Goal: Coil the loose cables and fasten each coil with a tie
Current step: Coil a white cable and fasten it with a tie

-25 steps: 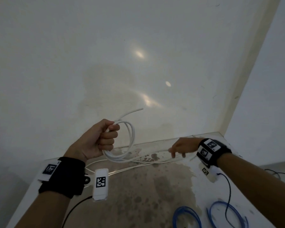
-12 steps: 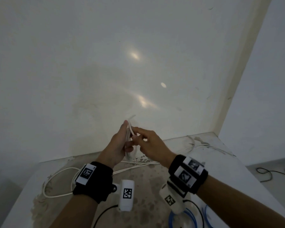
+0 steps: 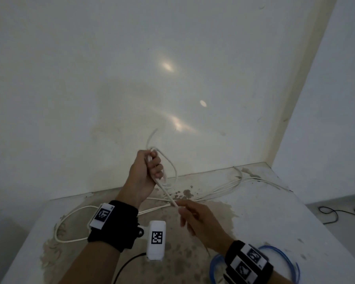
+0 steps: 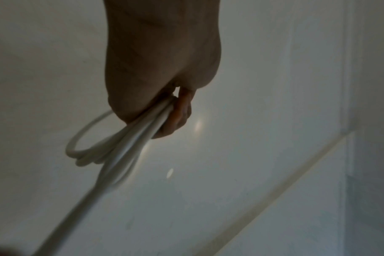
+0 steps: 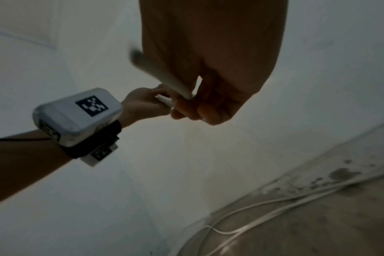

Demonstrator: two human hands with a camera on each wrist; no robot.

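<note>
The left hand (image 3: 145, 173) is fisted around a small coil of white cable (image 3: 168, 171), held up above the stained table (image 3: 275, 218). The right hand (image 3: 199, 219), nearer the table's front, pinches the strand running down from the coil; its fingers look blurred. Blue cable (image 3: 291, 261) lies at the table's front right.

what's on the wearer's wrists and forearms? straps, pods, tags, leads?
Forearms are bare, no sleeves. Each wrist carries a wide black fabric wrist strap with flat white plates printed with black square fiducial markers. A rounded white plastic camera pod with its own marker sits at the left wrist, trailing a thin black lead. The right strap shows two marker plates.
</note>
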